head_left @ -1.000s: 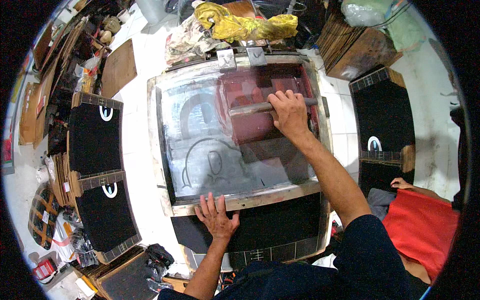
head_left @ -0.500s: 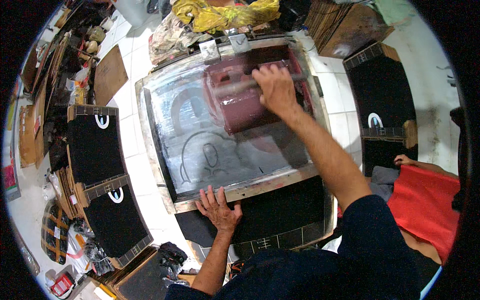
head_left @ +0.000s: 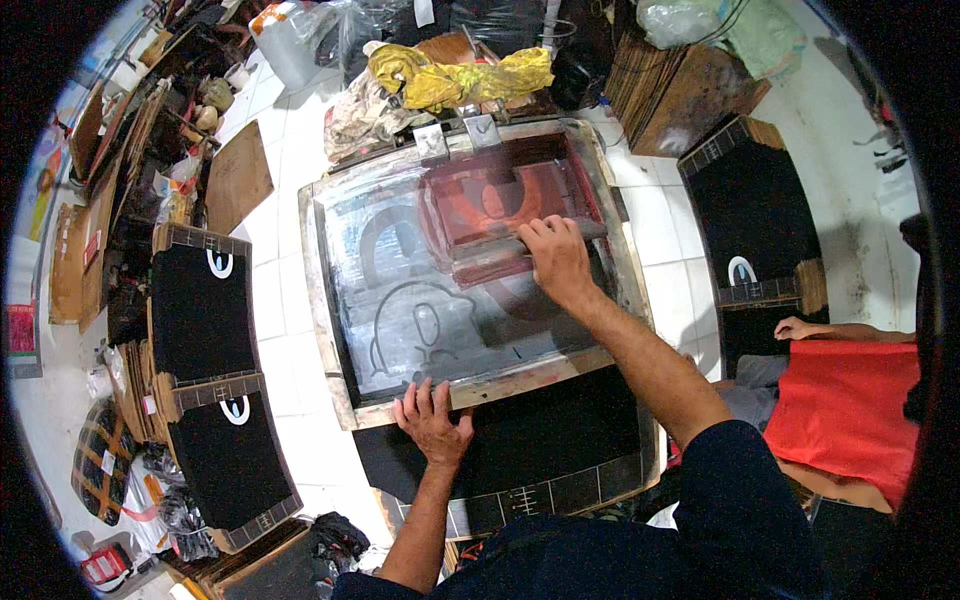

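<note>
A printing screen in a pale, stained wooden frame [head_left: 322, 325] lies before me over black fabric [head_left: 560, 430]. My right hand [head_left: 557, 262] is closed over the long bar of a squeegee [head_left: 490, 250], which presses on the mesh in the right half. Dark red ink [head_left: 480, 271] gathers along the squeegee's near side, and a redder wiped area with a curved shape shows beyond it. Several grey outlined shapes [head_left: 425, 325] mark the mesh at left. My left hand [head_left: 432, 425] rests with spread fingers on the near frame bar, holding nothing.
Black fabric panels on boards [head_left: 205, 310] stand left, others [head_left: 750, 210] right, with white eye-like prints. A yellow cloth [head_left: 460, 80] lies beyond the frame's hinge clamps [head_left: 482, 130]. Stacked boards [head_left: 690, 95] stand far right. Another person's hand [head_left: 795, 328] is near red cloth [head_left: 840, 400].
My right hand has drawn the squeegee toward me, leaving a wiped red area behind it. My left hand stays on the frame bar. The whole view has shifted slightly.
</note>
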`<act>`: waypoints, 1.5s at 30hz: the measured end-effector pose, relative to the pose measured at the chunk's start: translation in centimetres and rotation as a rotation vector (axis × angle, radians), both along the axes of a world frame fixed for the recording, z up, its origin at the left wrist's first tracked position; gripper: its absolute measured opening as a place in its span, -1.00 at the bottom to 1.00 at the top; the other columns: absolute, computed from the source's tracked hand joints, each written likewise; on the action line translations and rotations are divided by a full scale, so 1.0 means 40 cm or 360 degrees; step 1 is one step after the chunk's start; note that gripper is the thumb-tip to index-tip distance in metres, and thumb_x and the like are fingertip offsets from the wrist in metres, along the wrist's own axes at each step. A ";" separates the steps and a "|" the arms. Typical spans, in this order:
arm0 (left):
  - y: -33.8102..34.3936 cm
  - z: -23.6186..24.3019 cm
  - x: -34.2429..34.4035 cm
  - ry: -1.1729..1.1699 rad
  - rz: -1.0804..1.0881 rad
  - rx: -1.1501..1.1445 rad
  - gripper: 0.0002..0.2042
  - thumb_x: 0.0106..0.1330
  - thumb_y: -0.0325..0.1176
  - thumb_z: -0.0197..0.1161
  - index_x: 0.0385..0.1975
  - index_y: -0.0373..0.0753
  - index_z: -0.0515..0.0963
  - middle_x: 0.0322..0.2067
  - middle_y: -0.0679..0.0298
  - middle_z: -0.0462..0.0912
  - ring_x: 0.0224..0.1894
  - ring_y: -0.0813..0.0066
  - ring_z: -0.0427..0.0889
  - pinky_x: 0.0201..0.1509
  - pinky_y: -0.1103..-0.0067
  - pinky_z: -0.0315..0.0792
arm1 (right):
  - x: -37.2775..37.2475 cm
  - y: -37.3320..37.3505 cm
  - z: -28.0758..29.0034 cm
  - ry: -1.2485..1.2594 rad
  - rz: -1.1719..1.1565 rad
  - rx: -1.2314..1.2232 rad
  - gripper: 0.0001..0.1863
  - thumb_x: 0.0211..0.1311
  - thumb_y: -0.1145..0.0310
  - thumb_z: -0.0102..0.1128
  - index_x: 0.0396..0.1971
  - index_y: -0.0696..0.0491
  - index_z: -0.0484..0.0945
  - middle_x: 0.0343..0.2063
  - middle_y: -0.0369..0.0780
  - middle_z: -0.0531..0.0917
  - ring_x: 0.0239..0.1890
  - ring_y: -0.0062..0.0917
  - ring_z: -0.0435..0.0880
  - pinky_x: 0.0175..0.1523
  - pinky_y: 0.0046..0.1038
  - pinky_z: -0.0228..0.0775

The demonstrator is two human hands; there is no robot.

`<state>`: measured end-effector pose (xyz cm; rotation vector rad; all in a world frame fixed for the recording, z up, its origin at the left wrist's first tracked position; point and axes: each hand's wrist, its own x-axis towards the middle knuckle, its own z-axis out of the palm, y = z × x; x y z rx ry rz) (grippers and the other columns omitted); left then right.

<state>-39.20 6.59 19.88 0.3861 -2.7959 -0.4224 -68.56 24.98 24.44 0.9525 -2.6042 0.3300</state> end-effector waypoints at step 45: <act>-0.196 0.524 -0.045 0.0782 0.0222 -0.0368 -0.31 0.17 -0.13 0.54 0.32 -0.16 0.49 0.25 0.02 0.48 0.32 0.02 0.39 0.48 0.05 0.10 | 0.174 -0.017 0.550 0.0536 -0.0160 -0.0836 -0.76 0.33 0.13 0.32 -0.26 0.00 0.63 -0.28 -0.13 0.64 -0.19 -0.17 0.65 -0.10 -0.15 0.51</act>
